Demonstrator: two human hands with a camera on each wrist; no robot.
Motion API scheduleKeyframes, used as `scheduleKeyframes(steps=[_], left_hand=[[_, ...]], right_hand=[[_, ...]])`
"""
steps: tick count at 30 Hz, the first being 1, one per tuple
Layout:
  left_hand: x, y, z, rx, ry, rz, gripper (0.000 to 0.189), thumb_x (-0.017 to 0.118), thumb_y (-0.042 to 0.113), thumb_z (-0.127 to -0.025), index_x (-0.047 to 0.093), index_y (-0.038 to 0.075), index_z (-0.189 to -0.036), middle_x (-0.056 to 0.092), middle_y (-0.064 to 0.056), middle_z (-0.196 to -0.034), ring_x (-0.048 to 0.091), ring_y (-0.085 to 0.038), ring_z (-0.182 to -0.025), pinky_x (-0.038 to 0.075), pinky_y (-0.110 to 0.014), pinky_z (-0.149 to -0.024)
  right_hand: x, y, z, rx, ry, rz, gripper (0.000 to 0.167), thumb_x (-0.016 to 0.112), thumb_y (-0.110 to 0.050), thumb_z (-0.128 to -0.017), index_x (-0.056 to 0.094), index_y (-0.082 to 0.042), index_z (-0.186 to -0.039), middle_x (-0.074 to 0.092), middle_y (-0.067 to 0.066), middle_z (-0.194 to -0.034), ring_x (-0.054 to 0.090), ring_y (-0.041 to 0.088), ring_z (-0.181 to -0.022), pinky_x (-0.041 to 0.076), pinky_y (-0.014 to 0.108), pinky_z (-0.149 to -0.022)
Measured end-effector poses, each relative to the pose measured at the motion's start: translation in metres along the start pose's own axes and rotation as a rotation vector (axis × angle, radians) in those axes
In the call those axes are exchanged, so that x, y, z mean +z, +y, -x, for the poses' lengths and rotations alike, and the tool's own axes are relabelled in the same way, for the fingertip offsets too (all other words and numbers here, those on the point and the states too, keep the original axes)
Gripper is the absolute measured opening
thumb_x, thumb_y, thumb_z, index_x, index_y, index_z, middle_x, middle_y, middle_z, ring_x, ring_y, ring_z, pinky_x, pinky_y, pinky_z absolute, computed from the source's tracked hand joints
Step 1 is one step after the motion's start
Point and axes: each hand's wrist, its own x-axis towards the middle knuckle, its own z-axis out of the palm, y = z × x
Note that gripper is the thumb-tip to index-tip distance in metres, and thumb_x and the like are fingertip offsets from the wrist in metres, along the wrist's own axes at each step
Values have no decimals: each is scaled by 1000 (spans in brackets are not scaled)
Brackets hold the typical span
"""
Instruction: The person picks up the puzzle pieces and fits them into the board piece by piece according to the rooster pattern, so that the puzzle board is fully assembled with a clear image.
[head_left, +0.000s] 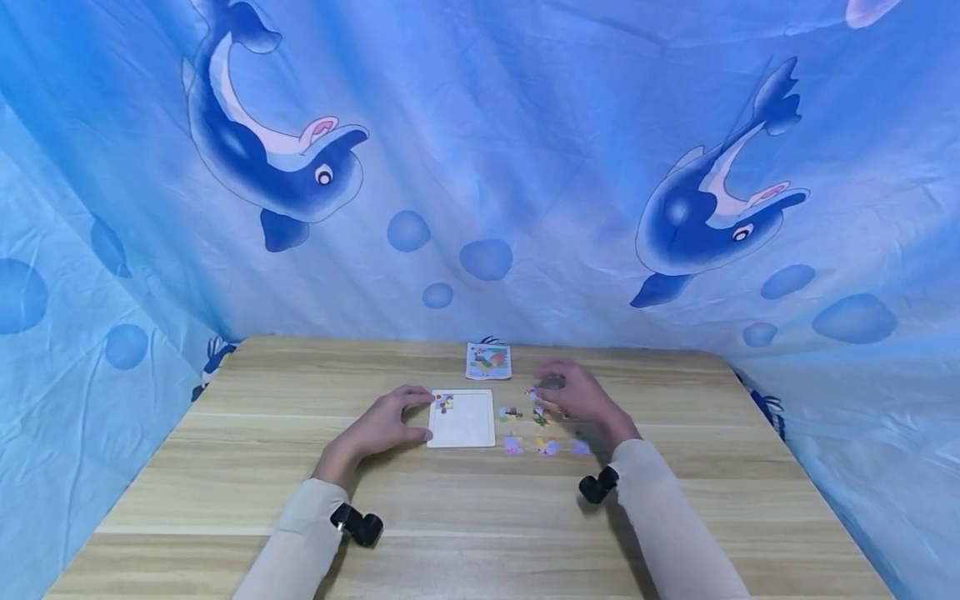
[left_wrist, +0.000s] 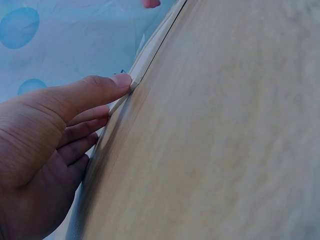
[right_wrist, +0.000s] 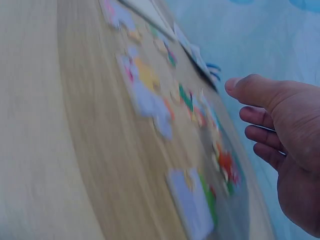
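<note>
A white square puzzle tray lies flat on the table, with joined jigsaw pieces in its far left corner. My left hand touches the tray's left side, thumb near the front corner and fingers near the far one. In the left wrist view, the thumb rests on the tray's edge. My right hand hovers over the loose jigsaw pieces to the tray's right, its fingertips near a small piece. Nothing shows between thumb and fingers in the right wrist view. Part of the far pieces is hidden under this hand.
A colourful picture card lies behind the tray. Several loose pieces lie in rows, among them a purple one and a yellow and purple one in the front row. A blue dolphin-print curtain hangs beyond the wooden table.
</note>
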Motion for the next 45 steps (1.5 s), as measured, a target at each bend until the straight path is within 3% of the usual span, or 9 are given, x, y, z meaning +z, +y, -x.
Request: scheduleKeyframes(steps=[8,15,23,30,37,45], left_hand=[[1,0,-1,-9,-5,2,64,83,25,-86,61,7,-143,52,-17,-151,47,-41,-143,39,-58,-120],[1,1,-1,-19,-5,-3,63,84,24,-86,61,7,-143,51,-18,-152,47,-41,-144,39,-58,-121],[0,3,-1,-13,-3,0,63,84,24,-86,61,7,-143,51,-18,-153,46,-42,-144,36,-60,-122],[0,0,0,-18,-5,6,64,84,24,-86,61,6,-143,51,-18,-152,47,-42,-144,39,-58,-121],[0,1,0,-10,-1,18,66,85,23,-85,60,5,-144,52,-17,-151,48,-41,-142,40,-57,-120],[1,0,0,-10,0,18,66,85,23,-85,60,5,-144,52,-17,-151,48,-41,-142,41,-57,-119]], right_hand=[[-2,23,5,-17,-29,11,31,74,-24,-95,75,-11,-123,62,13,-138,56,35,-130,52,54,-106],[2,29,4,-24,-13,23,27,75,-23,-95,76,-11,-119,63,12,-135,56,36,-130,53,53,-105],[3,25,4,-14,4,-1,24,75,-20,-94,77,-10,-115,63,13,-132,60,34,-122,56,49,-99],[4,22,6,11,7,-8,24,75,-19,-94,76,-10,-116,62,14,-135,60,34,-125,56,50,-102],[4,15,6,26,16,-73,24,75,-21,-95,76,-12,-116,64,12,-134,64,29,-119,58,46,-97],[12,-5,0,-5,50,-55,27,78,-21,-90,76,-11,-116,67,12,-132,58,35,-130,49,55,-110]])
